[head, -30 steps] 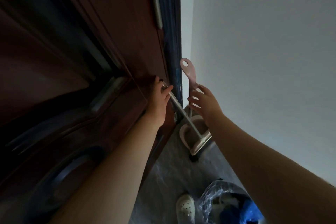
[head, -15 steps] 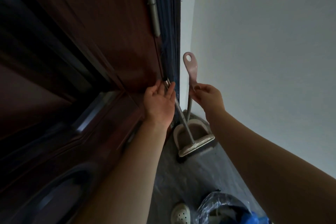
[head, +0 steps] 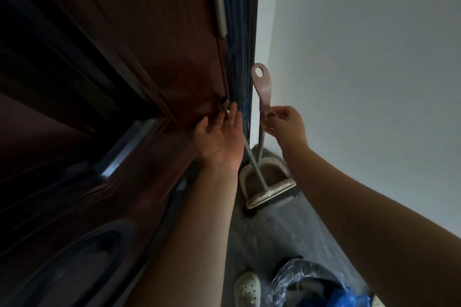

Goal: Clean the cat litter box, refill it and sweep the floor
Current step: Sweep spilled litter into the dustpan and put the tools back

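Note:
A pink long-handled dustpan (head: pixel 261 87) stands upright in the corner between door and wall, its pan (head: pixel 273 173) on the floor. A broom leans across it, with the metal handle (head: pixel 254 169) slanting up to the door edge and the broom head (head: pixel 272 193) at the pan's mouth. My right hand (head: pixel 287 124) pinches the dustpan's handle just below the pink grip. My left hand (head: pixel 219 137) is flat and open, palm toward me, with the fingers up against the top of the broom handle, which it partly hides.
A dark brown door (head: pixel 112 82) fills the left side and a pale wall (head: pixel 361 70) the right, leaving a narrow strip of grey floor (head: pixel 269 237). Below are a white clog (head: pixel 247 289) and a plastic-lined bin (head: pixel 311 284) with blue contents.
My left hand was wrapped on the broom handle and has opened flat. My right hand went from spread fingers to closing on the dustpan handle.

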The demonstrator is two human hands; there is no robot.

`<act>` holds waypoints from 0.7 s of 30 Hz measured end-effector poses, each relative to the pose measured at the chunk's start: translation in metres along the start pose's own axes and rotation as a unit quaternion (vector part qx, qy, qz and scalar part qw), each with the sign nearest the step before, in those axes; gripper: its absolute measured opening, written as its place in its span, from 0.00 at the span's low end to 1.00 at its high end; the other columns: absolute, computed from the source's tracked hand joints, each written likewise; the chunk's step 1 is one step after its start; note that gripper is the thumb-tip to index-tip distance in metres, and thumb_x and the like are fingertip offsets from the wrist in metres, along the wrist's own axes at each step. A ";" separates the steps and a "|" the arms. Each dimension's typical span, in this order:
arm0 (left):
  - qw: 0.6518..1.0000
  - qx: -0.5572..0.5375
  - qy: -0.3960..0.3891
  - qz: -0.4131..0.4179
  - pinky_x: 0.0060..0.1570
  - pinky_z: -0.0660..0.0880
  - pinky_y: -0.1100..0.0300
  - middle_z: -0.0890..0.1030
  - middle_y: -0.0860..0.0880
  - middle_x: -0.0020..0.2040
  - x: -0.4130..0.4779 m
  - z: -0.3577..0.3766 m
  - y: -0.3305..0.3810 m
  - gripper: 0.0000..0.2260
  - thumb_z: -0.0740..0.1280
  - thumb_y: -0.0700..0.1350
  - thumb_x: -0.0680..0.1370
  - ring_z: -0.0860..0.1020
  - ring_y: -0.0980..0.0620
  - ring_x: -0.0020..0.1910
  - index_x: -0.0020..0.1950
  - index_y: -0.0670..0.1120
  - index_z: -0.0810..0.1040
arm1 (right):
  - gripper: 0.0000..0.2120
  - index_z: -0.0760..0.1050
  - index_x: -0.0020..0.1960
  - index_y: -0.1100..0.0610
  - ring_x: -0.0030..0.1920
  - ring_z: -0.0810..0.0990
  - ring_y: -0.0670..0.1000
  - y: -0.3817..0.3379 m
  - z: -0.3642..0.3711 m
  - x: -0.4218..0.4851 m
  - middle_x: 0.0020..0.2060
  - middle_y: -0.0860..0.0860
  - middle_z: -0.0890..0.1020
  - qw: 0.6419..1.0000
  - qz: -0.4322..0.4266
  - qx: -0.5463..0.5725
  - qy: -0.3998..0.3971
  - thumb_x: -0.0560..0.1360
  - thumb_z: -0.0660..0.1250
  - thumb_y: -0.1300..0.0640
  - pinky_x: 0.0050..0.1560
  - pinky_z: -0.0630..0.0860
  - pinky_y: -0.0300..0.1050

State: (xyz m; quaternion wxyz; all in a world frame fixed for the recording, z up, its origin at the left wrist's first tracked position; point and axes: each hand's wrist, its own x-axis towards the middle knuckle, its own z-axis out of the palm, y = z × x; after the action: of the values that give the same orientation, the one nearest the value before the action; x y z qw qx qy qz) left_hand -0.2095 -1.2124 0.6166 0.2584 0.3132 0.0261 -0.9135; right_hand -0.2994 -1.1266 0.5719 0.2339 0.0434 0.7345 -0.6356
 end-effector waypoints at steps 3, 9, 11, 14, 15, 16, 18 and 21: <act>1.000 -0.014 0.000 -0.007 0.72 0.58 0.46 0.63 0.34 0.73 -0.001 -0.002 0.002 0.25 0.51 0.48 0.82 0.64 0.38 0.72 0.75 0.36 0.54 | 0.09 0.74 0.54 0.60 0.41 0.84 0.50 0.003 -0.003 -0.002 0.41 0.52 0.83 1.000 0.002 -0.002 -0.004 0.74 0.65 0.66 0.50 0.81 0.50; 0.999 0.031 0.018 -0.028 0.72 0.56 0.45 0.59 0.35 0.74 -0.002 -0.005 0.006 0.24 0.50 0.48 0.82 0.59 0.39 0.74 0.76 0.38 0.55 | 0.13 0.74 0.55 0.56 0.42 0.84 0.48 0.011 -0.006 -0.010 0.42 0.48 0.82 1.000 -0.008 -0.024 -0.007 0.73 0.67 0.66 0.50 0.81 0.50; 0.996 0.067 0.018 -0.050 0.73 0.54 0.45 0.57 0.36 0.75 -0.004 -0.010 0.006 0.26 0.49 0.51 0.82 0.56 0.41 0.75 0.77 0.39 0.53 | 0.12 0.74 0.56 0.55 0.43 0.83 0.48 0.013 -0.007 -0.011 0.43 0.46 0.82 0.999 -0.017 -0.033 -0.009 0.74 0.67 0.64 0.50 0.81 0.49; 0.990 0.125 0.015 -0.055 0.73 0.52 0.47 0.56 0.38 0.76 -0.002 -0.022 0.006 0.27 0.48 0.53 0.82 0.55 0.42 0.76 0.77 0.40 0.52 | 0.15 0.74 0.60 0.54 0.44 0.83 0.45 0.017 -0.008 -0.013 0.43 0.44 0.81 0.998 -0.026 -0.054 -0.017 0.75 0.66 0.64 0.48 0.81 0.45; 0.988 0.141 0.013 -0.053 0.73 0.52 0.47 0.56 0.39 0.76 -0.001 -0.026 0.007 0.27 0.48 0.53 0.82 0.55 0.42 0.76 0.77 0.40 0.53 | 0.16 0.74 0.61 0.54 0.44 0.82 0.45 0.017 -0.009 -0.013 0.44 0.43 0.81 0.998 -0.030 -0.060 -0.021 0.75 0.66 0.64 0.47 0.81 0.44; 0.987 0.153 0.010 -0.056 0.73 0.52 0.47 0.56 0.39 0.76 0.000 -0.028 0.007 0.26 0.48 0.53 0.82 0.55 0.42 0.76 0.77 0.41 0.53 | 0.16 0.74 0.61 0.54 0.45 0.82 0.45 0.017 -0.010 -0.013 0.44 0.44 0.81 0.997 -0.033 -0.063 -0.025 0.75 0.66 0.64 0.46 0.81 0.43; 0.985 0.161 0.003 -0.062 0.72 0.53 0.47 0.58 0.41 0.76 0.001 -0.032 0.007 0.26 0.48 0.54 0.82 0.56 0.43 0.75 0.77 0.42 0.56 | 0.17 0.74 0.62 0.54 0.46 0.83 0.47 0.017 -0.011 -0.013 0.46 0.46 0.81 0.997 -0.037 -0.064 -0.036 0.74 0.66 0.65 0.45 0.80 0.41; 0.982 0.179 0.010 -0.057 0.71 0.57 0.46 0.62 0.42 0.75 0.001 -0.040 0.006 0.24 0.48 0.53 0.82 0.59 0.43 0.74 0.76 0.43 0.59 | 0.18 0.74 0.62 0.53 0.48 0.83 0.49 0.020 -0.015 -0.013 0.49 0.48 0.82 0.997 -0.028 -0.060 -0.050 0.74 0.65 0.65 0.48 0.81 0.44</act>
State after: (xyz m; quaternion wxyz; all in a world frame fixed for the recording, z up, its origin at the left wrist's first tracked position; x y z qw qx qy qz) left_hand -0.1850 -1.2092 0.5848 0.1451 0.3610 -0.1172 -0.9138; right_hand -0.2848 -1.1054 0.5599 0.2543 -0.0231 0.7600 -0.5977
